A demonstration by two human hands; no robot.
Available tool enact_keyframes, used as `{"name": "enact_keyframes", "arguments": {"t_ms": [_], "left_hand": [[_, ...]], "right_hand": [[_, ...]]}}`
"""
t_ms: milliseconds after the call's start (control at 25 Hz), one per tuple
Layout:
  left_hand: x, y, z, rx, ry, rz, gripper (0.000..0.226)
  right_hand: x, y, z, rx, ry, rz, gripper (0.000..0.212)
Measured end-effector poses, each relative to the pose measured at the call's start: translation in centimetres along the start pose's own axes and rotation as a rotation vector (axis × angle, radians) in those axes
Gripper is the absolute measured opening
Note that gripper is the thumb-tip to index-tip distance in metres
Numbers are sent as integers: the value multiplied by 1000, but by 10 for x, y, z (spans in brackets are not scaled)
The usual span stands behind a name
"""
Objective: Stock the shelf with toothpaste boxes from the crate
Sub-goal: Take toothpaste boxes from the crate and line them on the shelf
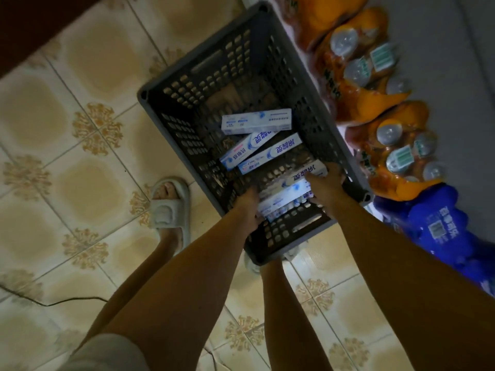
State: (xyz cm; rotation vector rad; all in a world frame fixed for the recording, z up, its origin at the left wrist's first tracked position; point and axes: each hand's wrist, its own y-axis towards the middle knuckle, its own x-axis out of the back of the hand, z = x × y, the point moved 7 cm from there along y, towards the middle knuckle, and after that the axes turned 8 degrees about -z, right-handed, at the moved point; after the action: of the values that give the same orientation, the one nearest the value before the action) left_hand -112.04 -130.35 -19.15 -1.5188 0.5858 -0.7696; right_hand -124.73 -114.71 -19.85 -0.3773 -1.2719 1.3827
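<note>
I have both hands down inside the dark grey perforated plastic crate (184,84) that sits on the patterned beige floor tiles (67,145), pushed up beside shrink-wrapped packs of orange-labelled bottles (356,73) and a blue wrapped pack (439,226). My left hand (247,210) and right hand (325,183) bracket a small stack of white-and-blue toothpaste boxes (284,195) at the near end of the crate, one hand on each end, fingers curled against the cardboard; I judge this is so several boxes come up together as a bundle instead of one by one. Three more white-and-blue cartons (257,120) lie loose and crossed on the crate floor further in, untouched. The shelf itself is not in view, so I cannot say how full it is. One foot in a pale slide sandal (170,204) stands just left of the crate, bracing the lean.
</note>
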Motion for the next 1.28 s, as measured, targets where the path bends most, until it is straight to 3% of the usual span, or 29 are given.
{"name": "enact_keyframes", "arguments": {"t_ms": [200,320,480,640,720,920,1080,1200,1280], "left_hand": [[16,-94,-8,58,57,176,48],[27,-178,-15,143,-25,383,47],[51,-286,-48,73,193,595,50],[81,-390,-135,-155,43,663,34],[89,-444,-180,-293,38,722,42],[91,-569,-241,-541,374,905,66],[84,-622,-244,-595,667,984,82],[73,-657,-244,-714,801,958,56],[68,-678,-255,-775,760,957,37]], "right_hand": [[12,-95,80,137,142,37,65],[17,-164,142,285,119,62,71],[36,-264,215,417,48,133,56],[74,-377,284,569,-20,188,51],[98,-427,305,629,-71,172,50],[137,-523,338,698,-78,213,45],[167,-582,364,771,-69,194,38],[193,-609,379,813,-69,151,42],[212,-624,388,826,-67,117,52]]}}
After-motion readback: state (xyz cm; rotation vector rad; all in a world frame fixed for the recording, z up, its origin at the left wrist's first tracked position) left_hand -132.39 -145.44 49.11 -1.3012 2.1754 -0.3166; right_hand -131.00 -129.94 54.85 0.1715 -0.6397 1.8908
